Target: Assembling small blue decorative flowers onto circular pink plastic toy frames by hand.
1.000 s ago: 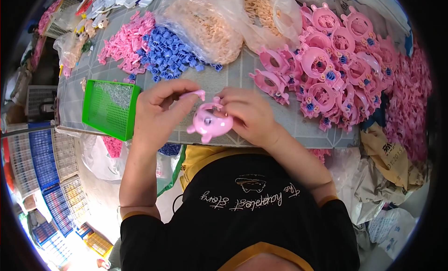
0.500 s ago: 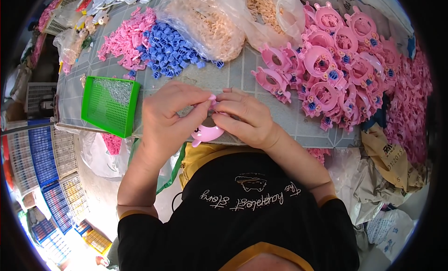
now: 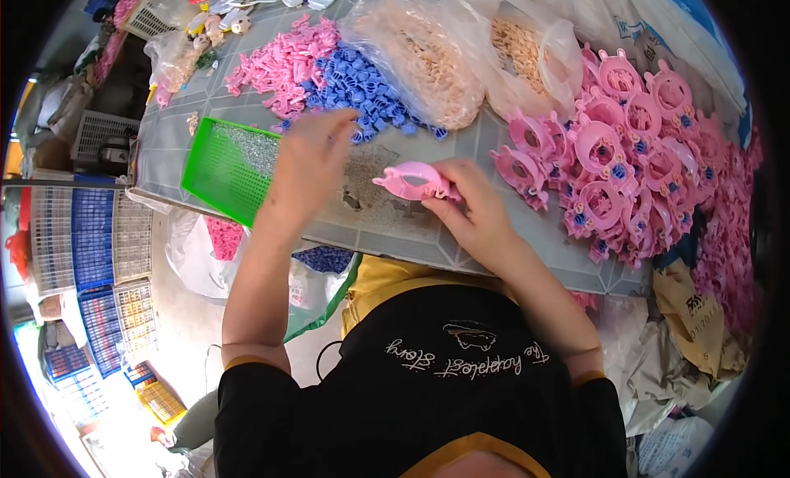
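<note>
My right hand (image 3: 477,213) pinches a pink ring-shaped plastic piece (image 3: 397,186) with small ear-like bumps, held above the tabletop. My left hand (image 3: 306,161) hovers at the near edge of a heap of small blue plastic parts (image 3: 362,87). Motion smears its fingers, so I cannot make out whether anything is between them. Below and left of that hand lies a green tray (image 3: 196,177) with small shiny metal bits inside.
Pink small parts (image 3: 284,66) lie beside the blue heap. Clear bags of beige pieces (image 3: 424,62) stand at the back. Many assembled pink rings (image 3: 605,144) are piled on the right. A brown paper sack (image 3: 687,313) sits past the table's right end; stacked crates (image 3: 92,231) stand left.
My hands have come apart. The left has moved up toward the blue parts, while the right keeps the pink ring piece, now turned. The whole view has shifted somewhat.
</note>
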`<state>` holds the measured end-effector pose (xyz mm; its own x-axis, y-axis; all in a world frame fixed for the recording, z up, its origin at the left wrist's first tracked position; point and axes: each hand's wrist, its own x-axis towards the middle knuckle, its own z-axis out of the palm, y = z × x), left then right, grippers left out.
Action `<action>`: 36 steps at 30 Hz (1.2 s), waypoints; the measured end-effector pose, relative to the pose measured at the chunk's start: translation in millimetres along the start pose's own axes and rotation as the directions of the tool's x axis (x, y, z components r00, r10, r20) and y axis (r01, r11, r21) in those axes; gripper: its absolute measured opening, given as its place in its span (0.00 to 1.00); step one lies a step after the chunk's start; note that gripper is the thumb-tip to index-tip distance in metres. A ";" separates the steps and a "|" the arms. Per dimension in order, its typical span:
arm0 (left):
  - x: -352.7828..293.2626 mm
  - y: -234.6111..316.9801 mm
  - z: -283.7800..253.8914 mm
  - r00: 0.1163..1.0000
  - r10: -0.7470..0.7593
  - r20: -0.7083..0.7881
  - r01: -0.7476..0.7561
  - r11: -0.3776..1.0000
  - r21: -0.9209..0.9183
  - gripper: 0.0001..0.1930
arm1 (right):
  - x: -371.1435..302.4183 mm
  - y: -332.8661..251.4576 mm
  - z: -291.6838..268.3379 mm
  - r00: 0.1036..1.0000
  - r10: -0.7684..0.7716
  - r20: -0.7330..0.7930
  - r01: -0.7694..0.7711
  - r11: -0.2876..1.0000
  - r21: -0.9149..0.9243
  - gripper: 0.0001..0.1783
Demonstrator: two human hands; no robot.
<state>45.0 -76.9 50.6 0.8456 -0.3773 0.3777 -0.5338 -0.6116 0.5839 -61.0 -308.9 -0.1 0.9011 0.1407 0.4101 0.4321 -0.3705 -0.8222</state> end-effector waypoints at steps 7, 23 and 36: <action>26.5 -97.7 -23.1 0.998 -0.030 0.062 -0.021 0.729 0.684 0.07 | 6.1 0.2 -3.9 0.984 0.178 0.028 -0.180 0.956 0.230 0.20; -12.2 53.7 3.8 0.982 0.126 0.138 -0.096 0.974 -0.207 0.12 | 1.2 8.6 -6.8 0.904 -0.395 -0.162 0.372 0.915 -0.158 0.15; -20.3 59.0 10.8 0.968 0.213 0.131 -0.178 0.955 -0.238 0.14 | -1.4 1.8 -6.4 0.921 -0.360 -0.152 0.339 0.929 -0.147 0.15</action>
<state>-3.5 -112.9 69.6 0.7067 -0.5863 0.3960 -0.6624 -0.3514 0.6617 -61.7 -315.6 0.4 0.6688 0.1234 0.7331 0.7013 -0.4320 -0.5671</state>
